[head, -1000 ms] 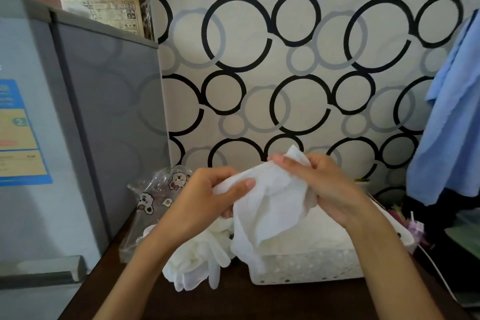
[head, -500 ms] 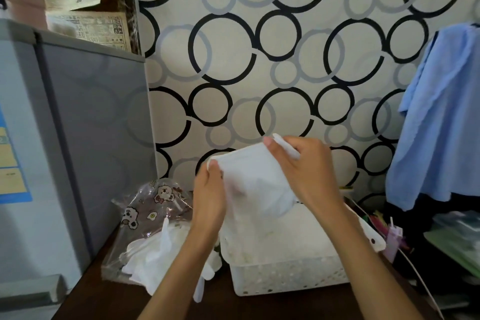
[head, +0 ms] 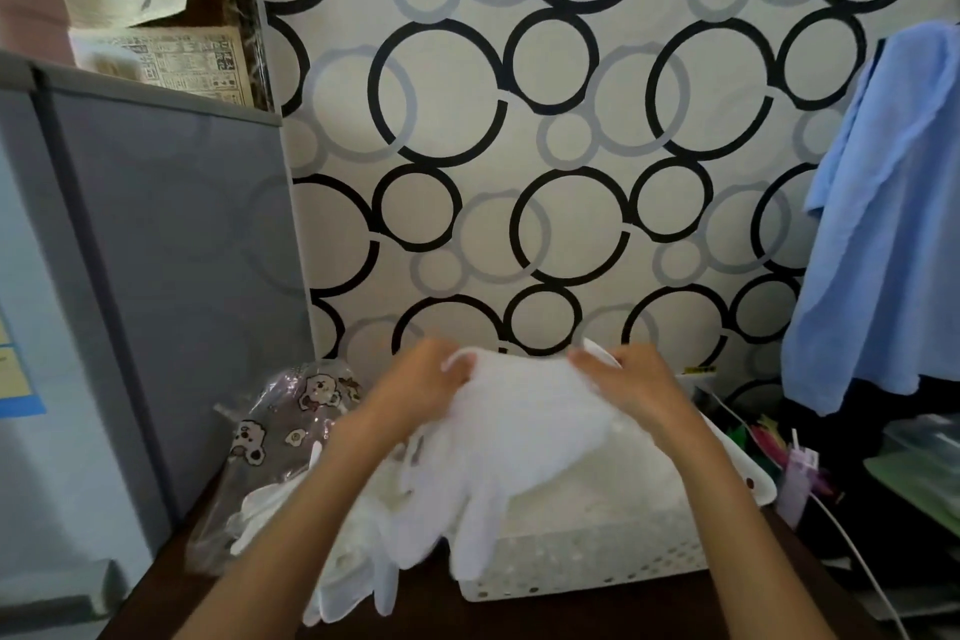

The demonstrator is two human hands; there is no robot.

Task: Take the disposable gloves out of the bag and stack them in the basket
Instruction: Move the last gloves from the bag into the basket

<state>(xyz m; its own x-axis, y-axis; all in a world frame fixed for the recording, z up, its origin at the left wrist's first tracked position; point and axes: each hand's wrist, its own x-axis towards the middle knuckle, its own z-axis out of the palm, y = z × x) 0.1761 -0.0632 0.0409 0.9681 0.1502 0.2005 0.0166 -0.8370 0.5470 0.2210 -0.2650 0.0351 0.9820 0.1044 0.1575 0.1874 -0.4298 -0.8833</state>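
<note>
A white disposable glove (head: 519,437) is stretched out flat between my two hands above the white perforated basket (head: 597,556). My left hand (head: 426,379) pinches its cuff at the left corner. My right hand (head: 628,379) pinches the right corner. The glove's fingers hang down over the basket's front left edge. A clear bag (head: 291,421) printed with cartoon bears lies to the left on the dark table. More white gloves (head: 353,546) spill out of it beside the basket.
A grey cabinet (head: 156,276) stands close on the left, with newspapers (head: 171,57) on top. The circle-patterned wall is directly behind. A blue cloth (head: 883,234) hangs at the right above cluttered items and a white cable (head: 857,551).
My hands have moved apart and lowered, spreading the glove from a bunched fold into a flat sheet over the basket. The view has shifted slightly.
</note>
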